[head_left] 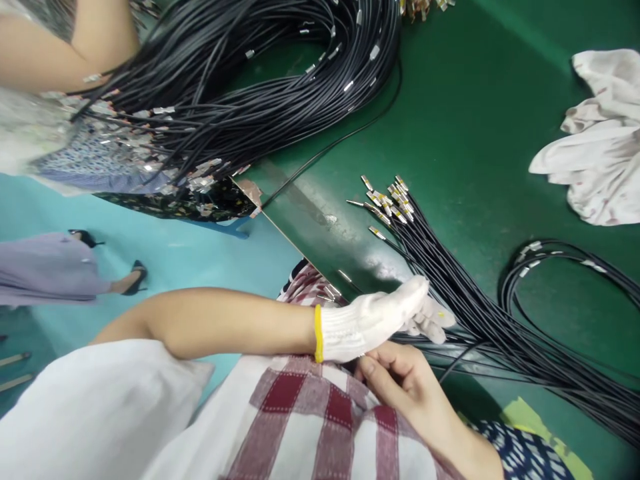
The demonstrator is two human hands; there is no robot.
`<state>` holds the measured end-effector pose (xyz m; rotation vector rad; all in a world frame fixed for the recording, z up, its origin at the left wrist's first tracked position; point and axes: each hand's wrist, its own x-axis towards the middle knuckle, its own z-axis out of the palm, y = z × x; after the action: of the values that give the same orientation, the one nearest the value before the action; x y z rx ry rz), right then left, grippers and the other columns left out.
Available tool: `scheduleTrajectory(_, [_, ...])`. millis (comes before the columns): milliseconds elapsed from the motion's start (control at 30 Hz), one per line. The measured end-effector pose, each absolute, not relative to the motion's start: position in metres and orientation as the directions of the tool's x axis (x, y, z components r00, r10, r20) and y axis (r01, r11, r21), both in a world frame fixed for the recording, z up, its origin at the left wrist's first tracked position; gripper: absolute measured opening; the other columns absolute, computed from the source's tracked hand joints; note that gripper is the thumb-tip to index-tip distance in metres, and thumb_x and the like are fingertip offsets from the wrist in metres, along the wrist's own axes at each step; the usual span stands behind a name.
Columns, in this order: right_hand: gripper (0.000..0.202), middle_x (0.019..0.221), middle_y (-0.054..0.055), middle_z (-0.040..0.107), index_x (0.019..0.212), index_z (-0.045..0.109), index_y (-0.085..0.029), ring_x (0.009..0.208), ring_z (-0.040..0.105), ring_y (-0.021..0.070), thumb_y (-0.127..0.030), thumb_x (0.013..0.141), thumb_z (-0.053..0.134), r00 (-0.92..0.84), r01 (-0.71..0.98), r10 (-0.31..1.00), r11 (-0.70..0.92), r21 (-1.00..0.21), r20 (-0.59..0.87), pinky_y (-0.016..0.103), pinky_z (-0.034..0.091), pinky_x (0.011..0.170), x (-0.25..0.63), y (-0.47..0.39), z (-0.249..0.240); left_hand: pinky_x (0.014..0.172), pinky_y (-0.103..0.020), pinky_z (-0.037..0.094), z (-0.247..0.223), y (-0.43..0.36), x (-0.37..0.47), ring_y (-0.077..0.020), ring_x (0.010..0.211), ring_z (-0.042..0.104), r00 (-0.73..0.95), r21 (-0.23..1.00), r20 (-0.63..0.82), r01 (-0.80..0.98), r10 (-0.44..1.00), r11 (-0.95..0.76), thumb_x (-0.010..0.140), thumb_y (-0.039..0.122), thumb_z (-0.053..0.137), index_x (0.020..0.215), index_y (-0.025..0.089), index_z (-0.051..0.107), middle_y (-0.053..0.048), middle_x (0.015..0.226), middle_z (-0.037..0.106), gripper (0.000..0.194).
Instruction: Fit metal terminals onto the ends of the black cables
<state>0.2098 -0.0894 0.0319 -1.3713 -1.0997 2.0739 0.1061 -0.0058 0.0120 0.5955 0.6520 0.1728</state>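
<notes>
Resting on a glossy green tabletop (475, 113), a long bundle of thin black cables (485, 320) is running from beside the hands toward the lower right, its silver metal connectors (395, 200) with yellow bands pointing away from the body. The left hand (385, 313), which is wearing a white knitted glove (345, 330) with a yellow cuff band, is reaching close to the bundle with loosely extended fingers and is gripping nothing visible. The bare right hand (407, 380) is meeting it from below, thumb and forefinger drawing close together; the glove is partly hiding their tips, so I cannot tell whether they are pinching anything.

Judging by the layout, the gathering is looking partly done: most connectors are sitting in one cluster, though a few are jutting out unevenly, and no tie is showing there. Only the left hand is wearing a glove. A large looped heap of black cables (300, 100) is lying at the upper left, and a smaller black cable coil (507, 277) is lying beside the bundle.
</notes>
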Motion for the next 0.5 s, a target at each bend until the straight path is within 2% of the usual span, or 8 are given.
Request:
scheduleTrajectory(200, [0.046,0.062,-0.001,0.045,0.068,0.054,-0.017,0.059,0.038,0.0126,-0.052,0.097,0.051,-0.424,0.055,0.706,-0.605,-0.794,-0.567,0.025,0.032,0.055,0.2105,-0.0920,0.0318,0.106,-0.041,0.038,0.0192,-0.0058,0.1047,-0.0216,0.098,0.056,0.753,0.586,-0.546,0.029,0.368,0.810,0.094,0.072,0.025,0.092,0.017,0.061,-0.010,0.097,0.064,0.066])
scheduleTrajectory(500, [0.047,0.060,-0.002,0.043,0.068,0.052,-0.017,0.058,0.034,0.0115,-0.053,0.098,0.050,-0.417,0.066,0.722,-0.582,-0.811,-0.552,0.024,0.030,0.054,0.2109,-0.0926,0.0327,0.104,-0.042,0.038,0.0199,-0.0084,0.1052,-0.0204,0.091,0.054,0.744,0.558,-0.564,0.022,0.359,0.830,0.084,0.082,0.032,0.085,0.016,0.060,-0.008,0.089,0.060,0.072])
